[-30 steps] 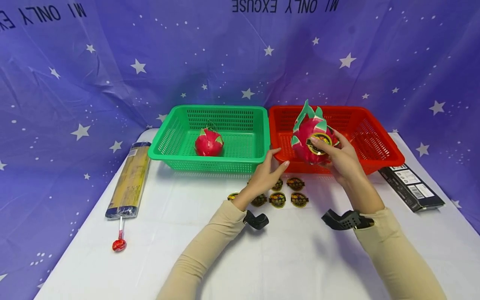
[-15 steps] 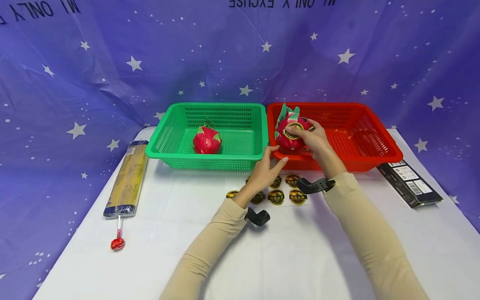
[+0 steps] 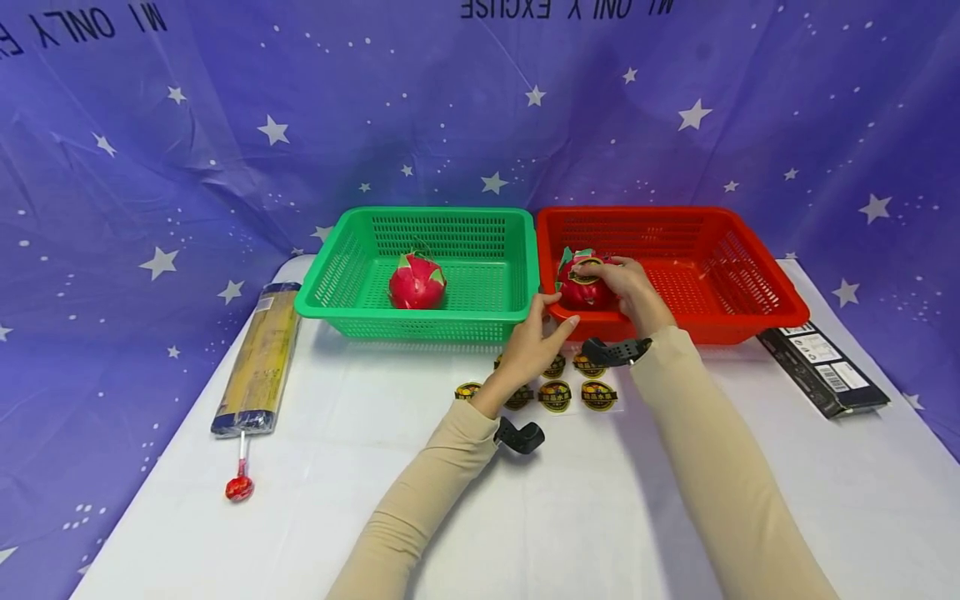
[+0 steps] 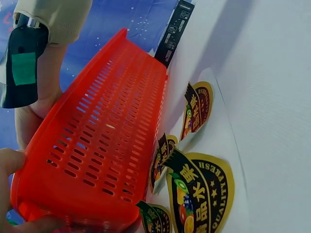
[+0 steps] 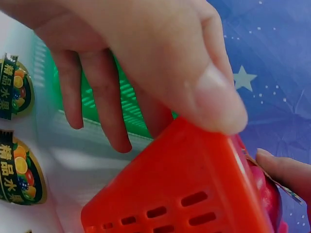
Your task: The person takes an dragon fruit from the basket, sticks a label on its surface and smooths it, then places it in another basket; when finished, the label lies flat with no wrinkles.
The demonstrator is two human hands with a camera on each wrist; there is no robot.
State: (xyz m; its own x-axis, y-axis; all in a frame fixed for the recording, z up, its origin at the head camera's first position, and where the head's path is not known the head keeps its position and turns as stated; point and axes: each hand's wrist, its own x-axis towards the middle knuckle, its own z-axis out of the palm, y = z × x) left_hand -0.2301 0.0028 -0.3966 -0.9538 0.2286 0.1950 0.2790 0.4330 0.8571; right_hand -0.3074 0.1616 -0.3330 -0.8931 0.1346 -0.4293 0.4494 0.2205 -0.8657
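Observation:
Inside the left front of the red basket [image 3: 738, 287], my right hand [image 3: 637, 296] grips a pink dragon fruit [image 3: 583, 293] with green leaf tips. Its thumb lies on a round black-and-gold label [image 3: 587, 268] on the fruit. In the right wrist view that dragon fruit [image 5: 268, 196] shows partly behind the basket wall. My left hand [image 3: 528, 342] holds the basket's left front corner, thumb [image 5: 218, 104] against the rim, several fingers hanging outside. A second dragon fruit [image 3: 417, 283] rests in the green basket [image 3: 337, 312].
Several fruit labels [image 3: 555, 396] lie on a sheet before the red basket, partly under my left arm. A long wrapped yellow pack [image 3: 258, 362] and a red lollipop [image 3: 239, 488] lie at left. A black box [image 3: 825, 372] lies at right. A purple star-patterned cloth hangs behind.
My right hand has carried the labelled dragon fruit left and down into the red basket. My left hand has stayed at the basket's corner.

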